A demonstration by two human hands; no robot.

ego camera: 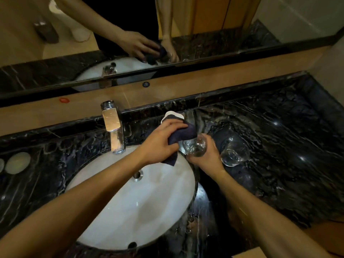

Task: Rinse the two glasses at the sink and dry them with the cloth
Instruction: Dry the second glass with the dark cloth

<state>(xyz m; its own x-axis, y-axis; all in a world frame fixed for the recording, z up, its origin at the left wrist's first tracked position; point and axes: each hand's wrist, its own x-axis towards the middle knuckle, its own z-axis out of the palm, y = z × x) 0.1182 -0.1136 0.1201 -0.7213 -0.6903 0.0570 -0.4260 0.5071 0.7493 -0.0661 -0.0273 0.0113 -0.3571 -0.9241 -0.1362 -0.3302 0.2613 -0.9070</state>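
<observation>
Two glasses, one cloth, one sink (104,183), taken left to right. Left hand (160,140), fingers curled, gripped the dark cloth (183,134) over the basin's right rim, touching the held glass (194,147) at its left. Right hand (206,157) wrapped that glass from below, mouth tilted toward the cloth. Second glass (234,153) stood just right on the countertop (279,146), nearer the right hand.

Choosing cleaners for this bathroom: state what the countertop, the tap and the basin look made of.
Countertop: looks like polished black marble, white veins and glossy highlights; could be imitation.
Tap: chrome-finished metal, mirror-like reflections.
Basin: white glazed ceramic by its smooth sheen.
</observation>
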